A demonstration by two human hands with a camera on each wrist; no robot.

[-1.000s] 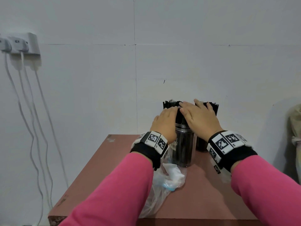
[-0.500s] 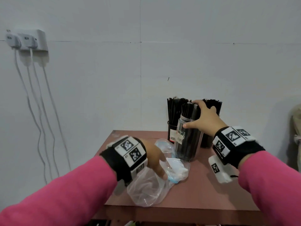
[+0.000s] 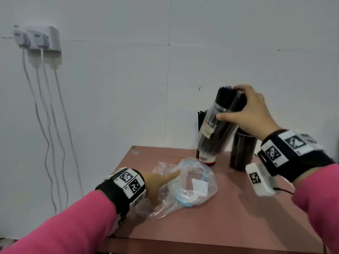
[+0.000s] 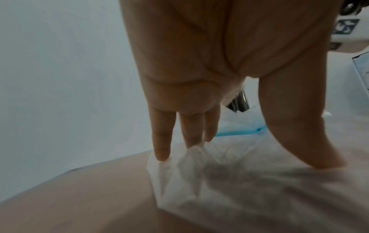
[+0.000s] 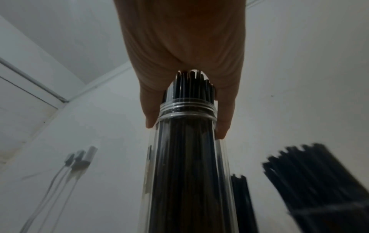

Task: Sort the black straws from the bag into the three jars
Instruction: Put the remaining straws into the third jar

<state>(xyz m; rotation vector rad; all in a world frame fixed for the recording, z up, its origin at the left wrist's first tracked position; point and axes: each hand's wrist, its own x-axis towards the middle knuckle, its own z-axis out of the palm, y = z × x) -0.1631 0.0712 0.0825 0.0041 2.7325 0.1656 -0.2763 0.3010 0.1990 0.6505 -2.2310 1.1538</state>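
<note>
Head view: right hand (image 3: 255,110) clamped over the neck of a clear jar (image 3: 214,132), thumb on the near wall and fingers curled across the tips of the black straws (image 3: 227,99) packed inside; jar lifted off the pink table (image 3: 238,208) and tilted, mouth toward the right. Two further jars of straws stood behind, one with a barcode label (image 3: 205,158) to the left, one (image 3: 242,153) to the right, under the wrist. Left hand (image 3: 157,182) lay on the crumpled clear bag (image 3: 185,187), thumb and fingers spread; no straws seen inside, only a blue strip and a white slip.

Left wrist view: straight fingers (image 4: 161,141) apart from the thumb, tips pressing the bag's film (image 4: 239,189) onto the table; nothing pinched.

Right wrist view: fingers (image 5: 225,119) and thumb wrapped round the threaded rim, straw ends against the palm.

Judged: sorting looked all but done, the step in hand being the placing of the last filled jar. Next move would call for righting it and setting it down beside the other two without toppling them.
</note>
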